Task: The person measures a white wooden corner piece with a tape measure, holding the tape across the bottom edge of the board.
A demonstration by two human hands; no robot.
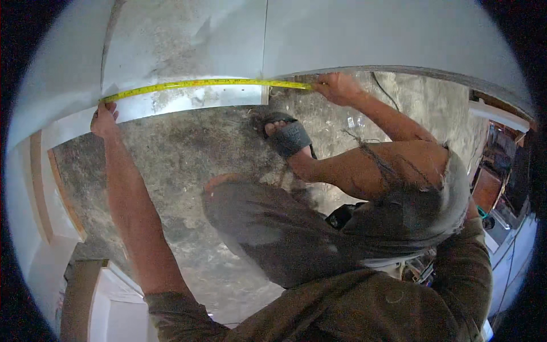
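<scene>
A yellow tape measure (199, 83) is stretched out along the foot of a pale wall panel, bowing slightly in the picture. At the far left, my left hand (104, 118) pinches one end of it by the wall's corner. My right hand (339, 89) is closed around the tape further right, past the vertical edge where the white lower strip (182, 100) stops. The fingers hide whether the tape's case is in that hand. Behind the tape, the strip and the wall (171, 40) carry grey smudges.
My bent legs are over a stained concrete floor (165, 148), one foot in a grey slide sandal (289, 139). White boxy frames with wooden edges (68, 199) stand at the left. A dark cable (385, 91) lies beyond my right forearm. Cluttered items (496, 176) sit at the far right.
</scene>
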